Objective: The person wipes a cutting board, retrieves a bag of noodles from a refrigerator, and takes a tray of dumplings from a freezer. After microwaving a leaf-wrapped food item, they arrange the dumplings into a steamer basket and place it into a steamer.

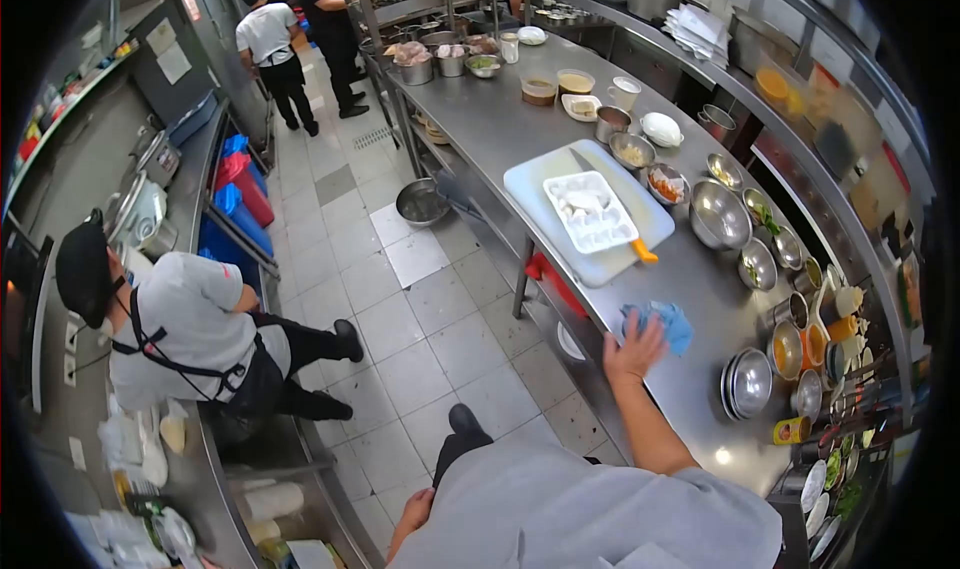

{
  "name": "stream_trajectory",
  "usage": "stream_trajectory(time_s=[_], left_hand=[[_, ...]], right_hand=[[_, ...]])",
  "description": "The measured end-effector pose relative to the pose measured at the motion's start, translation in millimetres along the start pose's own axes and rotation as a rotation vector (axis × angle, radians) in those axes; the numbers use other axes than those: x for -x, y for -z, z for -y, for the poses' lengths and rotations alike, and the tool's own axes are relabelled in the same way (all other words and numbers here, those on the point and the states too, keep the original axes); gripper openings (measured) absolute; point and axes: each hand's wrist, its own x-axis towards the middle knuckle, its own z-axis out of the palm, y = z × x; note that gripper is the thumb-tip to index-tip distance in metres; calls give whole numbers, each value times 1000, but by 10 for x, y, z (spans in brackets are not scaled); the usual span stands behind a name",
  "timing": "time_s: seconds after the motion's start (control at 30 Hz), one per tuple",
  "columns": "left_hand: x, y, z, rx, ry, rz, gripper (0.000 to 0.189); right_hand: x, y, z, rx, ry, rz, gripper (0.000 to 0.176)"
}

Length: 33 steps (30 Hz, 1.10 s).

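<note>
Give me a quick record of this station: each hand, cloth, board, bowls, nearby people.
Right hand: spread at the blue cloth's left edge; grip unclear
Left hand: low beside the grey apron, partly hidden
Blue cloth: crumpled on the steel counter
Cutting board: under the white tray; an orange handle juts past its edge
Stacked bowls: metal, right of the cloth
People: one co-worker at left, two farther back

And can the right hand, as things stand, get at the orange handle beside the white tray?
Probably yes: the orange handle sticks out past the white tray, on the side towards the right hand. The hand is at the blue cloth, and nothing tall seems to block the way.
</note>
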Motion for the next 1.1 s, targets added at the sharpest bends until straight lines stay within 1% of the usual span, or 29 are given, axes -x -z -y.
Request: stream_trajectory(time_s=[0.03, 0.07, 0.13, 0.2, 0.27, 0.3, 0.33, 0.37, 0.4, 0.47, 0.5, 0.57, 0.6, 0.63, 0.67, 0.7, 0.73, 0.77, 0.8, 0.83, 0.9, 0.93, 0.97, 1.03, 1.07, 1.1], left_hand=[[-397, 248, -30, -162, 85, 12, 72], [-681, 524, -122, -328, 168, 20, 75], [-1273, 1043, -726, -603, 57, 31, 77], [-1778, 1467, -1653, -694, 18, 21, 74], [-2468, 1806, -2422, -749, -233, -68, 66], [-2579, 1859, -3160, -690, -172, -39, 62], [-2599, 1862, -4012, -633, -113, -14, 58], [-2782, 1859, -4577, -698, -216, -55, 53], [-2991, 1832, -5038, -762, -320, -96, 49], [-3605, 1757, -5713, -625, -572, -21, 47], [-3724, 1667, -6127, -632, -586, -23, 47], [-3790, 1504, -6966, -464, -831, 47, 64], [-3960, 1480, -7292, -470, -864, 51, 64], [-4116, 1437, -7587, -594, -879, 118, 75], [-4263, 1392, -7915, -719, -898, 179, 86], [-4371, 1374, -8259, -832, -954, 202, 91], [-4380, 1351, -8682, -859, -1003, 206, 92], [-4400, 1323, -9078, -886, -1047, 211, 93], [-4635, 1302, -9400, -917, -1252, 74, 79], [-4631, 1282, -9824, -922, -1275, 82, 79], [-4336, 1223, -10845, -870, -1124, 267, 58], [-4220, 1200, -11278, -971, -1277, 176, 50], [-4162, 1172, -11690, -1065, -1429, 77, 42], [-4213, 1102, -12535, -837, -2060, -123, 45], [-4060, 1094, -12948, -842, -2190, -235, 50], [-3838, 1101, -13330, -837, -2315, -351, 55]], right_hand=[[-63, -140, -85, 97, -164, 71, 77], [-93, -181, -97, 101, -171, 70, 77], [-175, -205, -85, 101, -237, 169, 79], [-196, -260, -106, 120, -226, 157, 79], [-177, -286, -130, 137, -217, 149, 80], [-195, -304, -132, 147, -214, 138, 78], [-207, -337, -116, 154, -214, 124, 78], [-214, -371, -115, 144, -226, 114, 78], [-210, -394, -145, 152, -203, 91, 76], [-214, -425, -136, 171, -161, 40, 73], [-229, -431, -125, 182, -142, 9, 71], [-261, -450, -119, 188, -153, 24, 70], [-296, -452, -98, 176, -165, 34, 71], [-316, -414, -81, 167, -178, 42, 71], [-369, -366, -54, 184, -198, 40, 67], [-416, -327, 8, 196, -219, 38, 65], [-483, -314, 60, 193, -238, 3, 65], [-514, -288, 97, 248, -168, -56, 59], [-561, -230, 181, 307, -100, -106, 55], [-695, -113, 315, 314, -118, -120, 55], [-1060, 126, 622, 475, -134, -78, 54], [-1166, 157, 746, 359, -240, -151, 44], [-1113, 68, 772, 373, -256, -165, 44], [-676, -270, 761, 536, -660, -38, 63], [-491, -466, 850, 606, -871, 32, 73], [-432, -622, 1006, 611, -900, 17, 73]])
